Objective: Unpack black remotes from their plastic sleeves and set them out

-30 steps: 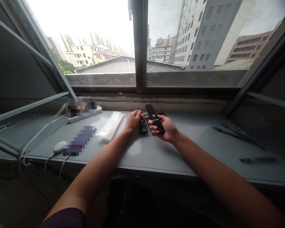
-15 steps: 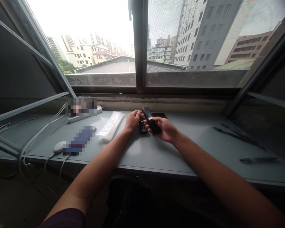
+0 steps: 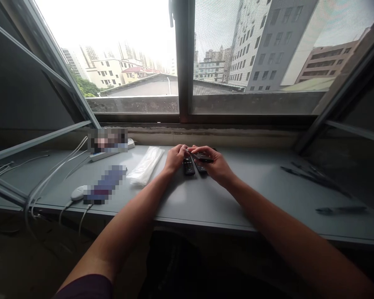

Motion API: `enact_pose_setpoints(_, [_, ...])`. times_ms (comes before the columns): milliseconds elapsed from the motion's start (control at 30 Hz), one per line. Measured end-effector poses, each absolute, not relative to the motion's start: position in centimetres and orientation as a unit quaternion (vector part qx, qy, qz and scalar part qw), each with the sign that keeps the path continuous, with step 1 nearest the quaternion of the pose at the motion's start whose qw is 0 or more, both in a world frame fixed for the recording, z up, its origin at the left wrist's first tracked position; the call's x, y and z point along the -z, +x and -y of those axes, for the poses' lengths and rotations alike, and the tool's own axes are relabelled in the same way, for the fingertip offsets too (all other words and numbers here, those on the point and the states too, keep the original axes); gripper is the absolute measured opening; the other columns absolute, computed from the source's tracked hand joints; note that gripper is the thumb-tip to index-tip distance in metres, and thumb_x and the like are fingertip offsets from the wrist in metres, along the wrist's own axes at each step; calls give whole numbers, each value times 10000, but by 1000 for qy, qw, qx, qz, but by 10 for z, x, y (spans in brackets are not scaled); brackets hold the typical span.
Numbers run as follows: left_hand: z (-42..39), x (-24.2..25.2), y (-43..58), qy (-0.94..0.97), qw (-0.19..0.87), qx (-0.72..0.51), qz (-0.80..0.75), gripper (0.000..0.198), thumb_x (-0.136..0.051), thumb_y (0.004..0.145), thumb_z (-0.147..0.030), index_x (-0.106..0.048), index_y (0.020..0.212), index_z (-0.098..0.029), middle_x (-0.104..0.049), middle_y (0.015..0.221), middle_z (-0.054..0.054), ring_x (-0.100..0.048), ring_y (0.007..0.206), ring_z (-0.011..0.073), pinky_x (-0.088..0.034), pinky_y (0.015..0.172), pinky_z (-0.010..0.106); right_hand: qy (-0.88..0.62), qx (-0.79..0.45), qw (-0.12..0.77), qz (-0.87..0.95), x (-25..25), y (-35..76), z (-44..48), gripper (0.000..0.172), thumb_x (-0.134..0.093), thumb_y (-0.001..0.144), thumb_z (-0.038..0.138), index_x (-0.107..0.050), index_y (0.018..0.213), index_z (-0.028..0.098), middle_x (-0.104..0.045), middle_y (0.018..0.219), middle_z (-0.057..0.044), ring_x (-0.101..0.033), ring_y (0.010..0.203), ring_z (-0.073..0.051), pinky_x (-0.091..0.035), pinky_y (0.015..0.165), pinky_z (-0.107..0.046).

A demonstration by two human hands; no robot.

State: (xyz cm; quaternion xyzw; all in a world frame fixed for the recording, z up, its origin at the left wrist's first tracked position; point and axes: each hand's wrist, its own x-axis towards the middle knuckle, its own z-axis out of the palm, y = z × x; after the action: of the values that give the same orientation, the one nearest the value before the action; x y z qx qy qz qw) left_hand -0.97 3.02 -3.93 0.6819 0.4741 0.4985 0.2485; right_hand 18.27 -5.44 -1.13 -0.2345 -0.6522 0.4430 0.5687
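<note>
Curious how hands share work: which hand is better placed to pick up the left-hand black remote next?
Left, probably: the left hand sits at the upper end of that black remote, while the right hand pinches a dark flat object above a second remote.

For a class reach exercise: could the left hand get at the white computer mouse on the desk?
Probably yes: the left hand, resting on a black remote, could lift and pass in front of the plastic bag; a blurred object lies beside the white computer mouse, but the mouse's top is uncovered.
</note>
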Motion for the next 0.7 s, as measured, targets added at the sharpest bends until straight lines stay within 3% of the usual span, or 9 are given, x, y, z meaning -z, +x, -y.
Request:
enact_pose_setpoints(100, [-31, 41, -9, 681, 242, -504, -473, 329, -534, 1065, -400, -786, 955, -219, -815, 888, 60, -745, 863, 232, -529, 828, 318, -251, -473, 567, 626, 12, 180, 56, 425, -965, 836, 473, -788, 1170, 281, -832, 1199, -55, -753, 1220, -287, -538, 1178, -467])
enact_pose_setpoints(200, [-28, 40, -6, 673, 257, -511, -469, 312, -541, 1069, -406, -781, 987, -225, -806, 849, 55, -750, 821, 231, -539, 826, 330, -269, -536, 549, 581, 13, 179, 58, 421, -868, 934, 504, -735, 1268, 284, -809, 1107, -38, -749, 896, -205, -638, 907, -378])
enact_pose_setpoints(300, [-26, 38, -4, 676, 265, -510, -461, 322, -531, 1079, -404, -759, 935, -230, -801, 831, 58, -749, 792, 227, -552, 822, 337, -263, -622, 524, 519, 12, 180, 59, 355, -712, 1033, 566, -721, 1223, 267, -786, 1042, -52, -656, 684, -174, -561, 574, -303])
enact_pose_setpoints(367, [-25, 38, -4, 680, 262, -510, -458, 341, -523, 1084, -402, -736, 879, -232, -799, 839, 62, -749, 797, 225, -555, 811, 334, -274, -666, 502, 479, 11, 181, 58, 356, -628, 1066, 564, -732, 1147, 233, -788, 1003, -85, -610, 624, -178, -459, 462, -279])
enact_pose_setpoints(433, [-26, 39, -5, 683, 256, -509, -457, 361, -515, 1090, -401, -716, 841, -233, -799, 851, 64, -746, 801, 220, -556, 811, 330, -288, -693, 481, 454, 11, 183, 56, 354, -567, 1086, 509, -744, 1102, 202, -797, 971, -116, -590, 609, -188, -423, 440, -274])
enact_pose_setpoints(567, [-30, 43, -7, 686, 249, -506, -459, 356, -522, 1093, -425, -747, 895, -233, -800, 848, 58, -750, 815, 222, -554, 830, 334, -272, -718, 483, 421, 8, 185, 55, 328, -517, 1089, 397, -768, 1096, 186, -787, 938, -106, -601, 660, -191, -471, 491, -270])
enact_pose_setpoints(700, [-30, 44, -6, 678, 277, -512, -448, 439, -469, 1121, -519, -774, 1000, -227, -802, 821, 57, -767, 806, 231, -565, 830, 344, -252, -715, 506, 411, 5, 183, 56, 175, -641, 1025, 266, -793, 1073, 194, -782, 965, -70, -655, 778, -177, -555, 624, -262])
